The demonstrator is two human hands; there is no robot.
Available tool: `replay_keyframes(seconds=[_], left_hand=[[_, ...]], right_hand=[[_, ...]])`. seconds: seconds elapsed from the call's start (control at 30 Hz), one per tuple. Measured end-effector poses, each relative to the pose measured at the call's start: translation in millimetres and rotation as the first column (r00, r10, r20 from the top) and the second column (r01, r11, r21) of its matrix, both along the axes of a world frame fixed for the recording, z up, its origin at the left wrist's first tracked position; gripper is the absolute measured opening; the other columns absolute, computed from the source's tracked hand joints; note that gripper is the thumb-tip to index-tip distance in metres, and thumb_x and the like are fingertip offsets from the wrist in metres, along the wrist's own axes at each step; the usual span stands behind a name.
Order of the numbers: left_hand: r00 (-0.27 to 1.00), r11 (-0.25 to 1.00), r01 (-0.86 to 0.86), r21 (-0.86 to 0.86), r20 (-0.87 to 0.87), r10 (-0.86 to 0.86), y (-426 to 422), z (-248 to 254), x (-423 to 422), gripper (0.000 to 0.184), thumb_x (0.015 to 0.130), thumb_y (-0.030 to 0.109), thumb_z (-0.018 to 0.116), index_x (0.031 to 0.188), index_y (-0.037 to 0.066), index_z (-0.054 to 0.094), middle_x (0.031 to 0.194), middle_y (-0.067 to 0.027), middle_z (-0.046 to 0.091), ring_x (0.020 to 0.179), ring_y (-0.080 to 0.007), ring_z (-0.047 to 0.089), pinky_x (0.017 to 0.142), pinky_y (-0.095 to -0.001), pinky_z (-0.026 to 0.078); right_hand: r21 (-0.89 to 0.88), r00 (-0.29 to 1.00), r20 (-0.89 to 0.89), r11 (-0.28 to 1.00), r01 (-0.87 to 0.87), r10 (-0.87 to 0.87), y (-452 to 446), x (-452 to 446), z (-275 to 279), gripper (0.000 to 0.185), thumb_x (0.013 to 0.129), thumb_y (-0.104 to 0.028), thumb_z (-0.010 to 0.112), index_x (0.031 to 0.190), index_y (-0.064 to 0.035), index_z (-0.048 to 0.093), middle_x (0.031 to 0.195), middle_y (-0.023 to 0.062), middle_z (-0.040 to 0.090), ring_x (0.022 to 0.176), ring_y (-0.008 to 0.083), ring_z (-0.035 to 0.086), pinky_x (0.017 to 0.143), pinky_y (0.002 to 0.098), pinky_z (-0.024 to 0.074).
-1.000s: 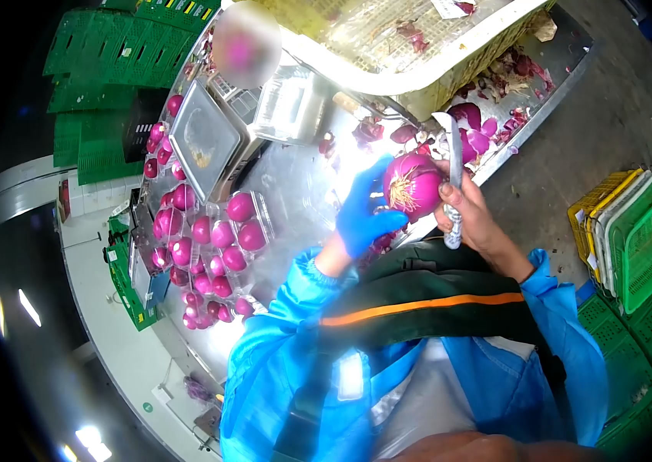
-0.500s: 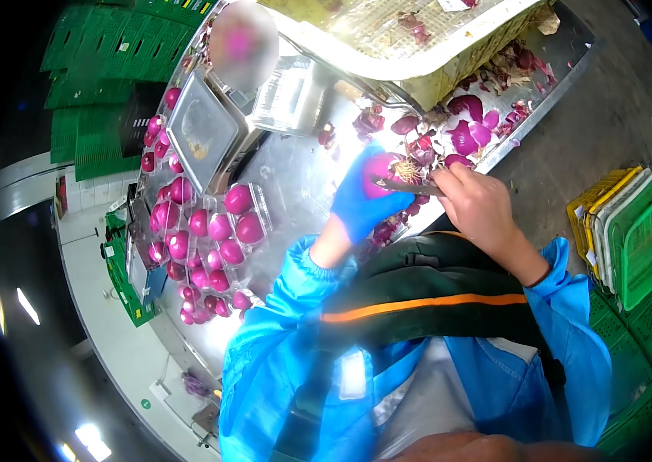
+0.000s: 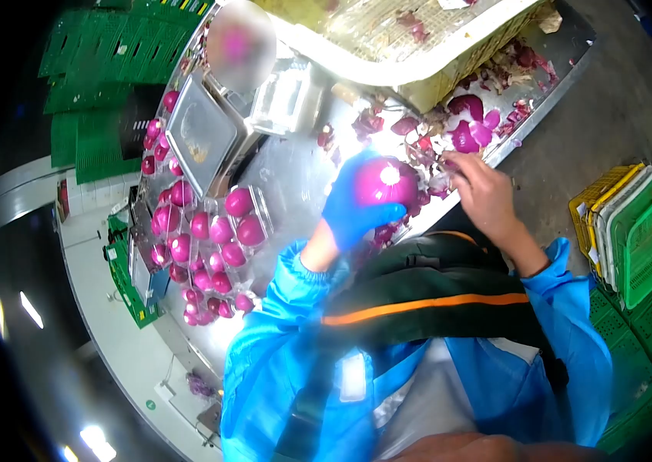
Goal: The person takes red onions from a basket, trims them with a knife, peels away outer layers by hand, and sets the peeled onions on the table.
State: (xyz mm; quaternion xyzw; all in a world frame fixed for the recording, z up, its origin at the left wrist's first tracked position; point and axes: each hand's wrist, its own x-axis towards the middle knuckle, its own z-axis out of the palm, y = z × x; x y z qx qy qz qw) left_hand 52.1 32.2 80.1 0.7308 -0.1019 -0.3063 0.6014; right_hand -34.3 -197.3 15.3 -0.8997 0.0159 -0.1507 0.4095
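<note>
Red onion (image 3: 384, 192) was held above the metal desk (image 3: 295, 185), in front of the body, with a pale spot at its end turned toward the camera. It was enclosed by the grip of the blue-gloved left hand (image 3: 347, 206), whose thumb was laid along its lower side. Just to the right, the bare right hand (image 3: 487, 194) was held with bent fingers near loose onion skins (image 3: 465, 138); whether anything was gripped there could not be told. On the left of the desk, purple onions (image 3: 249, 230) were grouped in clear plastic packs. Beyond them, a scale (image 3: 201, 135) was set beside clear containers (image 3: 289, 100). Farther across, scraps were contained in a cream crate (image 3: 387, 78). Farthest off, green crates (image 3: 95, 73) were stacked.
</note>
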Motion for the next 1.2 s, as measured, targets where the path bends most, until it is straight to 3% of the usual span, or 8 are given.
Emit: replay_keyframes(seconds=[0.2,0.33,0.43,0.47,0.57,0.6,0.8,1.2], left_hand=[[0.964,0.996,0.081,-0.046,0.258,-0.066,-2,-29,-5,0.109,0.059,0.027,0.097,0.145,0.001,0.036,0.138,-0.0154,0.049,0.124,-0.0280,0.053,0.104,-0.0416,0.047],[0.855,0.987,0.118,0.113,0.494,-0.159,5,-38,3,0.108,0.060,0.028,0.096,0.146,0.001,0.036,0.138,-0.0167,0.048,0.126,-0.0302,0.051,0.104,-0.0425,0.045],[0.859,0.986,0.062,0.153,0.495,-0.131,10,-38,2,0.105,0.063,0.028,0.094,0.147,0.001,0.036,0.137,-0.0177,0.048,0.127,-0.0317,0.051,0.104,-0.0420,0.045],[0.857,0.984,0.065,0.164,0.496,-0.140,10,-38,2,0.105,0.064,0.027,0.093,0.147,0.001,0.035,0.137,-0.0181,0.048,0.127,-0.0318,0.051,0.104,-0.0421,0.044],[0.871,0.983,0.076,0.167,0.469,-0.147,0,-34,-6,0.105,0.066,0.026,0.091,0.149,0.001,0.032,0.138,-0.0192,0.048,0.128,-0.0322,0.050,0.106,-0.0424,0.043],[0.887,0.986,0.086,0.142,0.440,-0.141,-8,-30,-11,0.105,0.066,0.025,0.091,0.149,0.001,0.031,0.138,-0.0196,0.048,0.128,-0.0322,0.050,0.106,-0.0426,0.042],[0.836,0.961,0.076,0.267,0.508,-0.207,11,-24,-15,0.102,0.070,0.025,0.089,0.151,0.002,0.031,0.147,-0.0181,0.044,0.137,-0.0345,0.043,0.111,-0.0436,0.038],[0.828,0.858,-0.074,0.509,0.510,-0.231,94,-71,33,0.074,0.078,0.012,0.080,0.144,0.005,0.047,0.146,-0.0173,0.050,0.122,-0.0324,0.056,0.102,-0.0388,0.047]], right_hand=[[0.752,0.929,-0.271,0.657,0.040,0.254,21,17,20,0.038,0.090,-0.015,0.070,0.125,-0.0062,0.063,0.095,0.0092,0.070,0.088,0.0194,0.068,0.078,0.0323,0.0519],[0.688,0.891,-0.101,0.678,-0.259,0.443,14,1,44,0.028,0.090,-0.019,0.071,0.112,-0.0036,0.064,0.089,0.0082,0.069,0.082,0.0200,0.066,0.075,0.0354,0.0509],[0.442,0.874,-0.421,0.896,-0.036,0.242,8,2,32,0.029,0.088,-0.027,0.072,0.102,-0.0031,0.064,0.089,0.0112,0.068,0.080,0.0283,0.066,0.074,0.0387,0.0510],[0.247,0.927,-0.360,0.969,-0.018,0.109,11,5,23,0.043,0.085,-0.038,0.074,0.109,-0.0041,0.061,0.096,0.0150,0.066,0.079,0.0364,0.065,0.075,0.0426,0.0517],[0.151,0.999,-0.031,0.988,0.022,-0.017,39,15,28,0.055,0.075,-0.033,0.083,0.118,-0.0084,0.060,0.102,0.0103,0.063,0.075,0.0266,0.063,0.069,0.0370,0.0517],[0.120,0.989,-0.143,0.993,-0.015,0.032,45,19,30,0.067,0.074,-0.039,0.082,0.129,-0.0107,0.054,0.109,0.0130,0.060,0.080,0.0306,0.066,0.071,0.0440,0.0521],[-0.055,0.992,-0.107,0.997,0.058,-0.063,27,35,-9,0.019,0.087,-0.022,0.070,0.094,-0.0056,0.063,0.088,0.0132,0.064,0.077,0.0362,0.065,0.061,0.0436,0.0494],[0.072,0.969,-0.193,0.987,-0.141,0.153,10,19,-32,0.018,0.086,-0.019,0.070,0.097,-0.0062,0.063,0.090,0.0145,0.064,0.078,0.0365,0.064,0.064,0.0428,0.0514]])
